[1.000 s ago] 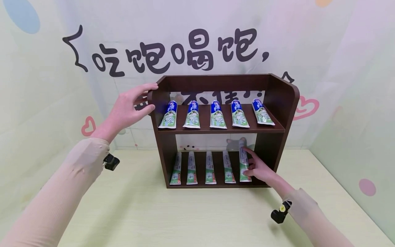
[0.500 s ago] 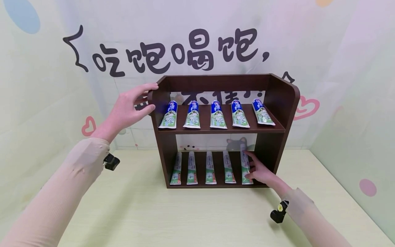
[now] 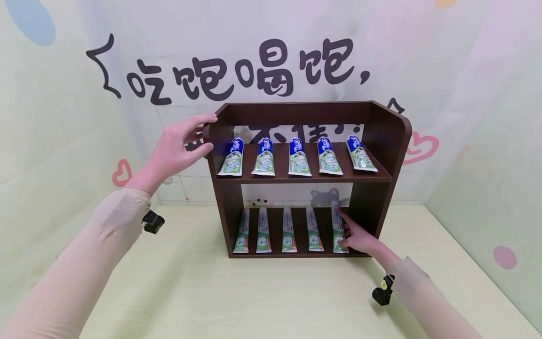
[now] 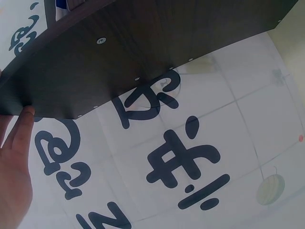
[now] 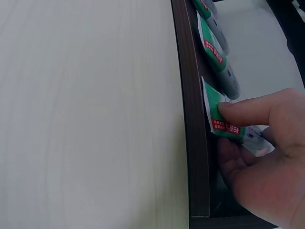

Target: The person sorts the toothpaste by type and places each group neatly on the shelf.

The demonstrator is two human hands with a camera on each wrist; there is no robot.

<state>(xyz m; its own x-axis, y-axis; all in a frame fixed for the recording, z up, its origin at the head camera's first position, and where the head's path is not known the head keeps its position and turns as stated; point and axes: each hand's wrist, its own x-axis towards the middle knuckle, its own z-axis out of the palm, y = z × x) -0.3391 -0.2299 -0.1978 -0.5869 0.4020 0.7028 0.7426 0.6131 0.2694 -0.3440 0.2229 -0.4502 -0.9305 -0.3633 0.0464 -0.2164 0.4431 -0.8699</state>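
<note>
My right hand (image 3: 359,237) pinches a green and grey toothpaste tube (image 3: 337,226) at the right end of the lower shelf. In the right wrist view the thumb lies on the face of the tube (image 5: 214,102) and the fingers are along its other side. The tube leans back, its flat end close to the front edge. My left hand (image 3: 173,146) holds the upper left side of the dark brown shelf rack (image 3: 296,180), with fingertips at the panel's edge. The left wrist view shows those fingers (image 4: 21,138) against the panel.
Several similar tubes (image 3: 288,230) lean in a row to the left on the lower shelf. Several blue and green toothpaste tubes (image 3: 299,157) line the upper one. The rack stands on a pale table (image 3: 254,296), before a printed wall sheet (image 3: 271,28).
My right hand has lowered the toothpaste tube and shifted it slightly right, bringing its flat end toward the shelf's front edge. The left hand has stayed at the rack.
</note>
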